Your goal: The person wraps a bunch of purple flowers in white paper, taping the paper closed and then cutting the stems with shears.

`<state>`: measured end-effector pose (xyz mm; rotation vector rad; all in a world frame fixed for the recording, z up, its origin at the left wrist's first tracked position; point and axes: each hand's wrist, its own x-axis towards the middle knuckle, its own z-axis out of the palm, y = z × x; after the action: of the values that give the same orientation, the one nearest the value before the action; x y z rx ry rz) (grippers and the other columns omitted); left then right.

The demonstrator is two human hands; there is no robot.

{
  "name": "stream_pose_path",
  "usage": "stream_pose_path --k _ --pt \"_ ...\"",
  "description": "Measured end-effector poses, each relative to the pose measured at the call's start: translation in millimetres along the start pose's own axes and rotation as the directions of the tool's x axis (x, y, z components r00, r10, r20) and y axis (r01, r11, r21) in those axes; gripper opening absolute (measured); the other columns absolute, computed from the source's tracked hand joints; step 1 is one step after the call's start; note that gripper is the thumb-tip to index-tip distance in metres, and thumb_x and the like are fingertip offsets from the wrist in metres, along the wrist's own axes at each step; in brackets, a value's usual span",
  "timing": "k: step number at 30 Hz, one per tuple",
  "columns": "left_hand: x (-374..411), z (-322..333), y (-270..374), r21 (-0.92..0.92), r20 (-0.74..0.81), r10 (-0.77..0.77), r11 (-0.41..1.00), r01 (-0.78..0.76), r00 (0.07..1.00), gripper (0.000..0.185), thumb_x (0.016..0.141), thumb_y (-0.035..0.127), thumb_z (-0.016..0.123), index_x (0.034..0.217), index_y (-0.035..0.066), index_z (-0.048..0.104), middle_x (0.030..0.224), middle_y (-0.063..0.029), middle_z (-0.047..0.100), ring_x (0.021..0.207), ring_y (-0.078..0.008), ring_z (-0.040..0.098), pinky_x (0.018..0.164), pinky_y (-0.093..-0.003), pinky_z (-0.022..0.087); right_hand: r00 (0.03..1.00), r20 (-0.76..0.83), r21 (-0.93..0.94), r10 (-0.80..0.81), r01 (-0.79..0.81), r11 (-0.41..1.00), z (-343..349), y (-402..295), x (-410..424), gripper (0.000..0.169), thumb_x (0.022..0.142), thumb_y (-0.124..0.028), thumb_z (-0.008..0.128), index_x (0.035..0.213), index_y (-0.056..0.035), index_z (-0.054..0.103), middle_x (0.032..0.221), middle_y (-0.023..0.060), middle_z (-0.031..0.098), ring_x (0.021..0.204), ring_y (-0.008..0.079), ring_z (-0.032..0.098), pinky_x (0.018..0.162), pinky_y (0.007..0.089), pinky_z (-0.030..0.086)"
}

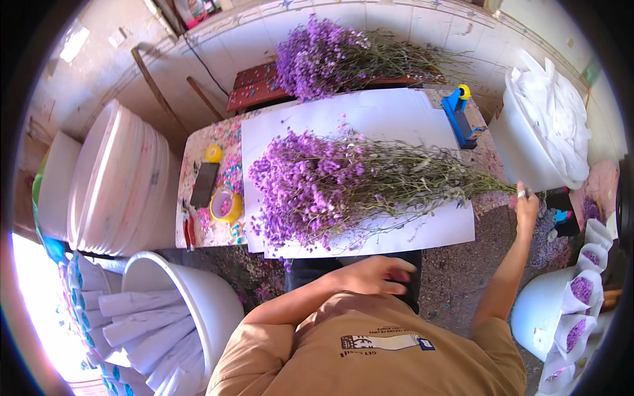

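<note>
A large bunch of purple dried flowers [307, 183] lies across white paper sheets [411, 237] on the table, blossoms to the left and stems to the right. My right hand [526, 204], with a ring on one finger, grips the stem ends [495, 185] past the table's right edge. My left hand [379, 275] hovers in front of my torso, below the paper's near edge. Its fingers are bent and apart, slightly blurred, and no object shows in them.
Left on the table are a phone [204, 184], tape rolls [226, 206] and red-handled pruning shears [188, 228]. A blue tape dispenser [460, 119] stands back right. More purple flowers [322, 59] lie behind. Buckets of wrapped bunches [228, 307] [540, 312] flank me.
</note>
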<state>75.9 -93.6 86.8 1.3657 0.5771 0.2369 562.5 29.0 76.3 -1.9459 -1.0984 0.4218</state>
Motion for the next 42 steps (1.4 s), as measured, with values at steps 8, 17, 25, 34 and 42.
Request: stream_pose_path --k 8,17,25,34,42 --pt "-103 -32 -83 -0.665 -0.405 -0.133 0.722 -0.192 0.905 0.070 0.093 0.035 0.076 0.144 -0.004 0.049 0.137 -0.0203 0.060 0.125 -0.0306 0.060 0.105 -0.0433 0.048 0.759 0.294 0.320 -0.581 0.495 0.808 132 -266 -129 0.053 0.106 -0.041 0.054 0.132 0.0044 0.063 0.124 0.0201 0.069 0.118 0.0265 0.064 0.108 0.0398 0.046" --pt "-123 -50 -81 -0.766 -0.615 -0.106 0.315 -0.560 0.782 0.078 0.091 0.035 0.078 0.148 0.001 0.038 0.142 -0.0205 0.055 0.125 -0.0412 0.060 0.101 -0.0587 0.052 0.540 0.816 -0.217 -0.207 0.617 0.756 407 -374 -185 0.102 0.087 -0.087 0.046 0.120 0.0080 0.063 0.115 0.0329 0.066 0.107 0.0421 0.067 0.096 0.0493 0.052" --pt "-111 -87 -64 -0.769 -0.640 -0.161 0.141 -0.624 0.752 0.051 0.095 0.039 0.072 0.132 0.006 0.059 0.124 -0.0122 0.067 0.114 -0.0268 0.065 0.094 -0.0529 0.057 0.150 0.826 0.135 -0.544 0.883 0.449 355 -320 -253 0.089 0.096 -0.073 0.045 0.125 0.0098 0.062 0.102 0.0334 0.068 0.104 0.0424 0.068 0.087 0.0510 0.050" --pt "-108 -99 -76 -0.779 -0.626 -0.112 0.126 -0.614 0.772 0.062 0.092 0.046 0.075 0.135 0.005 0.057 0.122 -0.0113 0.067 0.107 -0.0248 0.066 0.087 -0.0450 0.058 -0.122 0.953 0.133 -0.277 0.991 0.018 307 -340 -283 0.141 0.060 -0.061 0.089 0.157 0.0080 0.013 0.157 0.0343 0.027 0.148 0.0460 0.029 0.124 0.0532 0.021" --pt "-139 -84 -102 -0.019 -0.847 0.026 0.997 -0.078 0.531 0.039 0.087 0.020 0.074 0.120 0.000 0.067 0.098 -0.0189 0.073 0.087 -0.0323 0.073 0.076 -0.0400 0.058 0.081 0.987 -0.044 -0.141 0.968 0.245 377 -328 -206 0.136 0.054 -0.072 0.088 0.155 0.0010 0.032 0.160 0.0289 0.029 0.149 0.0442 0.030 0.124 0.0495 0.027"
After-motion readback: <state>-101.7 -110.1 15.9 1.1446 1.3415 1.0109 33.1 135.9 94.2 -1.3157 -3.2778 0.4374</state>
